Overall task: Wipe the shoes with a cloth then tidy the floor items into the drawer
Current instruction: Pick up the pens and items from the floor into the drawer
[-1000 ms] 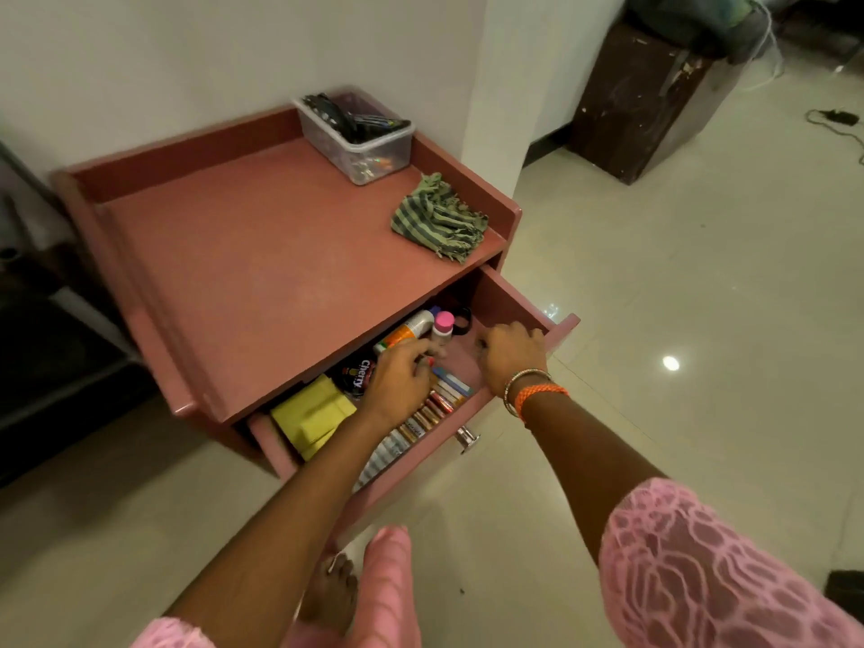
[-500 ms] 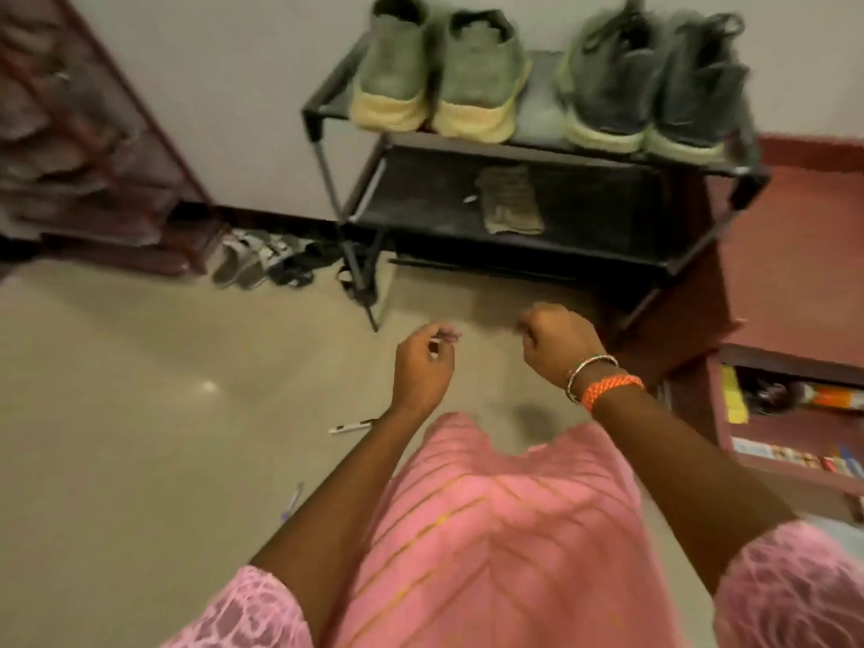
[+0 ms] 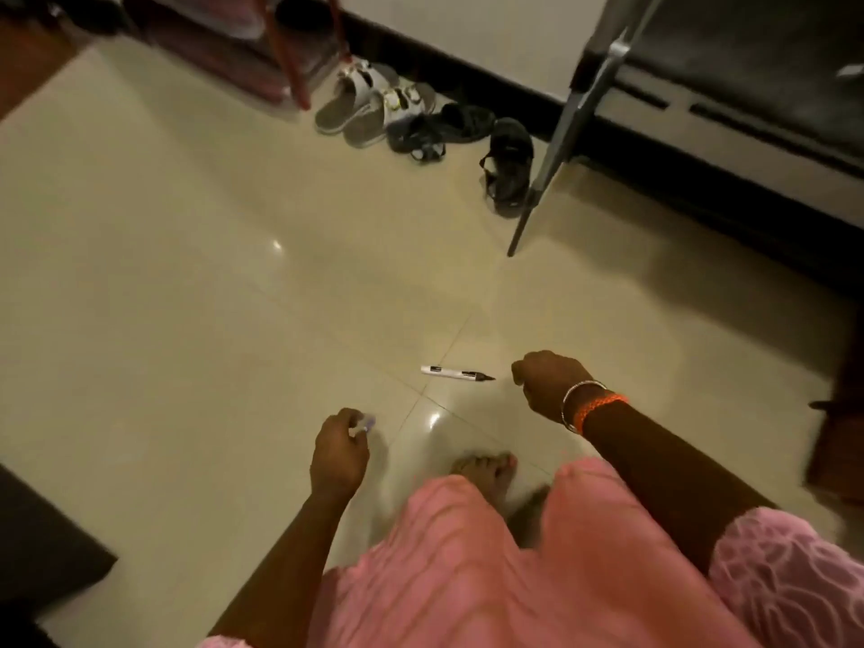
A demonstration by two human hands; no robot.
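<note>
A white marker pen [image 3: 456,373] with a black tip lies on the cream floor tiles [image 3: 187,297], just in front of me. My right hand [image 3: 547,383], with bangles at the wrist, hovers right of the pen's tip, its fingers curled and nothing in them. My left hand [image 3: 339,449] hangs lower and to the left, fingers curled. A small pale bluish item [image 3: 368,421] shows at its fingertips; whether it is held or lies on the floor I cannot tell. The drawer and the cloth are out of view.
Grey-white sandals [image 3: 369,102] and black sandals [image 3: 507,166] lie by the wall. The metal shoe rack's leg [image 3: 547,180] stands right of them. A red rack [image 3: 290,44] is at the top left, a dark object [image 3: 42,544] at the bottom left. My bare foot [image 3: 486,470] is below the pen.
My view has swung from the open drawer past the shoe rack down to the floor. Both hands have left the drawer and now hang over the tiles near the pen.
</note>
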